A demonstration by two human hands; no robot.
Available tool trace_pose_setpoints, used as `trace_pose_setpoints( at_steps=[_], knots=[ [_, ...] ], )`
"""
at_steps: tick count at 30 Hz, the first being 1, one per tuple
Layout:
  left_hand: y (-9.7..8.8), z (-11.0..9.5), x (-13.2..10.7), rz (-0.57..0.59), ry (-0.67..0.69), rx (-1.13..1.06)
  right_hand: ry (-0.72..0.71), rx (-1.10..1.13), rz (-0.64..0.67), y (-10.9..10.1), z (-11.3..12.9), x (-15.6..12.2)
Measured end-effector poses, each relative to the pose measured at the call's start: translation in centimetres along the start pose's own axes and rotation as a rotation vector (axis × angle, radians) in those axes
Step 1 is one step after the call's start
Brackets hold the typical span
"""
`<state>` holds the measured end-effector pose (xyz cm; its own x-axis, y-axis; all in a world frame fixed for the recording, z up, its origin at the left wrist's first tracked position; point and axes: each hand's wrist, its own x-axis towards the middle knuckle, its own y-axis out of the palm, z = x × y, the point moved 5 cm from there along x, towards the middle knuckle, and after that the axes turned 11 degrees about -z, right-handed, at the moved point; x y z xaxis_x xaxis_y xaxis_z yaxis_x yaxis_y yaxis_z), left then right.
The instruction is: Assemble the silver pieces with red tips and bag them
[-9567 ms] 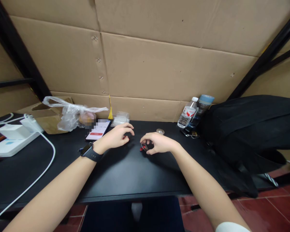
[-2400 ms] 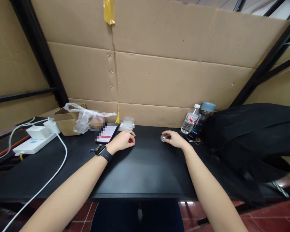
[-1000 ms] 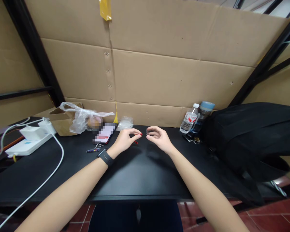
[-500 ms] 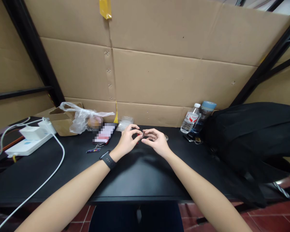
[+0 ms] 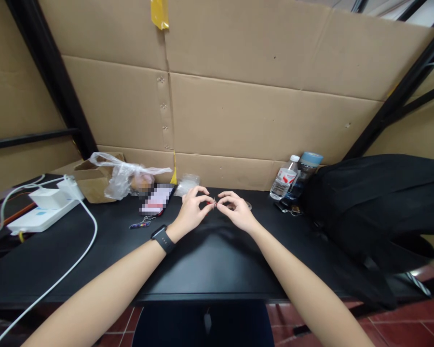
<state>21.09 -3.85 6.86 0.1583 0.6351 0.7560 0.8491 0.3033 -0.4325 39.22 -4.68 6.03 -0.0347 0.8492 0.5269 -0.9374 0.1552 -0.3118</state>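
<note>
My left hand [image 5: 192,212] and my right hand [image 5: 236,212] meet fingertip to fingertip over the back middle of the black table [image 5: 210,260]. Both pinch one tiny part [image 5: 214,203], with a bit of red showing by my left fingers; it is too small to name. A black watch [image 5: 161,238] sits on my left wrist. A small round clear piece [image 5: 249,206] lies on the table just behind my right hand.
A phone [image 5: 155,199], a small clear packet [image 5: 186,183], a plastic bag [image 5: 125,176] on a cardboard box and a white power strip [image 5: 39,212] with cables lie at the left. Two bottles [image 5: 284,179] and a black bag [image 5: 372,207] stand at the right. A keychain [image 5: 140,223] lies near my left wrist.
My right hand came left from the round clear piece near the bottles and joined my left hand. Both hands now pinch the tiny part together, a little closer than half a second ago.
</note>
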Motion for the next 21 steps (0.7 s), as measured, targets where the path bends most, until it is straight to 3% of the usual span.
trace_pose_setpoints(
  at_steps=[12, 21],
  knots=[
    [0.4, -0.5, -0.4, 0.078, 0.035, 0.010, -0.037, -0.104, 0.035, 0.2, 0.0, -0.1],
    [1.3, 0.1, -1.1, 0.222, 0.102, 0.082, -0.030, -0.130, 0.047, -0.2, -0.1, 0.1]
  ],
)
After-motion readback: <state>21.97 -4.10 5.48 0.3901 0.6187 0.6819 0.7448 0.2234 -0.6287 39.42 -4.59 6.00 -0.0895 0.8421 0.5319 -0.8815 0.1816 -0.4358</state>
